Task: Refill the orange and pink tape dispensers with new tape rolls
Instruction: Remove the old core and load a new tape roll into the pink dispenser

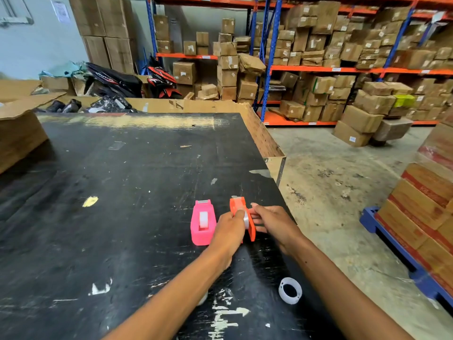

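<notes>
Head view: left hand [229, 228] and right hand [270, 220] both grip orange dispenser [239, 204] w/ clear tape roll [246, 220] on black table [110, 192]. Pink dispenser [203, 223] stands just beside at 9 o'clock; empty white core [290, 290] lies at 5 o'clock.

Pink tape dispenser [203, 223] stands upright, lower centre of frame, a clear tape roll [203, 219] seated in its slot, cutter end pointing away. Just right of it, orange tape dispenser [241, 214], partly hidden, a clear roll [246, 220] at its middle. Empty white core ring [290, 290] lies flat, lower right.
</notes>
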The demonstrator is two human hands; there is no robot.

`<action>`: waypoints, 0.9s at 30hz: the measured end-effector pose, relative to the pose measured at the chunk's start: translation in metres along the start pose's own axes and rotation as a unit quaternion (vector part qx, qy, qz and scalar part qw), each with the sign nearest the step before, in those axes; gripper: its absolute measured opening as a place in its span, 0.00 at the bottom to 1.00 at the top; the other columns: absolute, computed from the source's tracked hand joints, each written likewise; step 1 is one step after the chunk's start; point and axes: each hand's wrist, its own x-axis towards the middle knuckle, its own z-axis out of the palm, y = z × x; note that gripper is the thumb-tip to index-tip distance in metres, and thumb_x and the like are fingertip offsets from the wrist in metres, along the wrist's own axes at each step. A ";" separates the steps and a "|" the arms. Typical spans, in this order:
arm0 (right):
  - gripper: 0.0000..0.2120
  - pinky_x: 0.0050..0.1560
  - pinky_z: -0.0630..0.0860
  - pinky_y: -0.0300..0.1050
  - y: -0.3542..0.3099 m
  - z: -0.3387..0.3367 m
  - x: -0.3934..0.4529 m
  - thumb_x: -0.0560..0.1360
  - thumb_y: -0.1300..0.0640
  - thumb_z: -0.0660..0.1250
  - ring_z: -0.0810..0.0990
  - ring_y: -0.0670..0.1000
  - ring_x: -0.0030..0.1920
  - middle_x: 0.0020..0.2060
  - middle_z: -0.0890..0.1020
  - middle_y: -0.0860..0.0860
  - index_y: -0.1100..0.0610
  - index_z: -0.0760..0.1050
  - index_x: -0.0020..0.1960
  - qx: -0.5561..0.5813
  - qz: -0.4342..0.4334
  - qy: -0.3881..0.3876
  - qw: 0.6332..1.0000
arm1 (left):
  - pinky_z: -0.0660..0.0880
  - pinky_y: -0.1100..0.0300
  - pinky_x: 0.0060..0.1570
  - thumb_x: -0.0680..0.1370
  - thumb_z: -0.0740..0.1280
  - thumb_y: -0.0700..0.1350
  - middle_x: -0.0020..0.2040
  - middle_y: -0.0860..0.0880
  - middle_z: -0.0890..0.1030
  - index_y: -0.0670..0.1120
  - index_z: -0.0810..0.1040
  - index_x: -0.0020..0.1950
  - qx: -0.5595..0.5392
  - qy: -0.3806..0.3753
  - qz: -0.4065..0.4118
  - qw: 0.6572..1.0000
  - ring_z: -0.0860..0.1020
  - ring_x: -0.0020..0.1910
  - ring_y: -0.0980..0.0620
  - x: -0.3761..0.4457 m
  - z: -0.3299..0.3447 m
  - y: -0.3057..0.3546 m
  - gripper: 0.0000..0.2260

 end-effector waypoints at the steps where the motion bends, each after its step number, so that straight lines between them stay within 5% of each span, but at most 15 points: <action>1: 0.16 0.41 0.81 0.36 0.000 0.000 -0.001 0.80 0.55 0.60 0.85 0.49 0.41 0.45 0.86 0.59 0.65 0.82 0.52 0.001 0.002 -0.002 1.000 | 0.69 0.67 0.40 0.82 0.55 0.48 0.51 0.45 0.84 0.43 0.80 0.50 0.006 -0.002 0.000 1.000 0.79 0.46 0.51 0.001 0.000 -0.001 0.16; 5: 0.16 0.43 0.81 0.37 0.002 0.001 -0.001 0.80 0.55 0.59 0.85 0.50 0.43 0.45 0.86 0.58 0.64 0.82 0.51 -0.001 0.005 -0.003 1.000 | 0.70 0.66 0.41 0.82 0.54 0.50 0.55 0.42 0.84 0.41 0.81 0.56 0.024 -0.013 -0.008 1.000 0.81 0.55 0.47 0.004 -0.002 -0.004 0.19; 10: 0.13 0.47 0.81 0.42 0.003 -0.003 0.000 0.79 0.53 0.61 0.84 0.50 0.44 0.44 0.85 0.55 0.60 0.81 0.46 -0.010 0.010 0.023 1.000 | 0.69 0.62 0.39 0.82 0.56 0.45 0.41 0.47 0.80 0.40 0.79 0.50 0.034 -0.013 0.021 0.999 0.74 0.38 0.53 -0.004 -0.014 -0.002 0.15; 12: 0.13 0.48 0.78 0.49 -0.001 -0.007 0.001 0.78 0.54 0.63 0.78 0.50 0.42 0.40 0.80 0.54 0.63 0.80 0.46 -0.072 -0.028 0.077 0.994 | 0.71 0.59 0.47 0.81 0.57 0.40 0.37 0.50 0.78 0.45 0.79 0.42 0.016 -0.016 0.051 0.998 0.75 0.40 0.51 -0.006 -0.023 0.004 0.13; 16: 0.10 0.44 0.72 0.40 -0.027 0.008 -0.008 0.76 0.58 0.64 0.77 0.46 0.41 0.39 0.82 0.53 0.63 0.82 0.49 -0.151 -0.158 0.137 0.966 | 0.75 0.54 0.60 0.76 0.61 0.33 0.50 0.47 0.82 0.42 0.78 0.60 0.051 0.024 0.118 0.991 0.78 0.50 0.51 -0.010 -0.057 0.009 0.14; 18: 0.08 0.43 0.73 0.34 -0.039 0.020 -0.011 0.75 0.60 0.66 0.79 0.43 0.41 0.37 0.83 0.46 0.59 0.83 0.48 -0.182 -0.183 0.094 0.961 | 0.73 0.54 0.64 0.74 0.64 0.32 0.60 0.45 0.80 0.41 0.74 0.67 0.113 0.054 0.129 0.984 0.78 0.56 0.51 -0.007 -0.073 0.003 0.21; 21: 0.07 0.40 0.75 0.43 -0.046 0.049 -0.010 0.73 0.60 0.67 0.77 0.44 0.31 0.26 0.79 0.47 0.58 0.83 0.42 -0.288 -0.163 0.003 0.944 | 0.65 0.54 0.71 0.70 0.69 0.35 0.70 0.47 0.72 0.44 0.66 0.74 0.212 0.003 0.096 0.973 0.70 0.70 0.48 0.001 -0.101 -0.015 0.33; 24: 0.10 0.45 0.77 0.48 -0.046 0.076 -0.006 0.72 0.56 0.66 0.80 0.57 0.38 0.28 0.78 0.53 0.61 0.83 0.39 -0.416 -0.135 -0.032 0.899 | 0.71 0.59 0.60 0.66 0.74 0.38 0.59 0.51 0.81 0.50 0.74 0.68 0.272 -0.103 0.118 0.949 0.77 0.57 0.53 0.012 -0.120 -0.030 0.30; 27: 0.16 0.39 0.74 0.49 -0.043 0.093 -0.003 0.71 0.50 0.67 0.77 0.61 0.40 0.35 0.77 0.57 0.62 0.75 0.33 -0.489 -0.093 -0.019 0.867 | 0.75 0.57 0.56 0.67 0.77 0.52 0.53 0.55 0.85 0.54 0.79 0.62 0.302 -0.093 0.164 0.935 0.78 0.48 0.61 0.020 -0.126 -0.035 0.24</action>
